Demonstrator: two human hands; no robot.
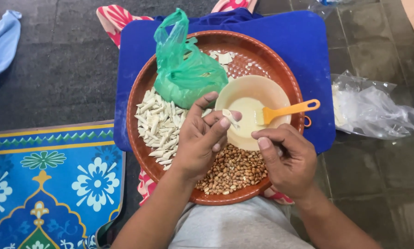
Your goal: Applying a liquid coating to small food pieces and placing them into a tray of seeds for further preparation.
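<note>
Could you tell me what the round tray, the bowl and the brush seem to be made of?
The round tray looks like moulded plastic: even brown, slight gloss, beaded rim. The bowl seems smooth cream plastic with a thin rim, though glazed ceramic cannot be ruled out. The brush looks like one-piece orange silicone or plastic, with a looped handle end.

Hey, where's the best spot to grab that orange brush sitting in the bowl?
Grip the brush by its orange handle, coming from the right. The handle pokes out over the bowl rim with its end free, while the bristles lie in the pale liquid.
</note>
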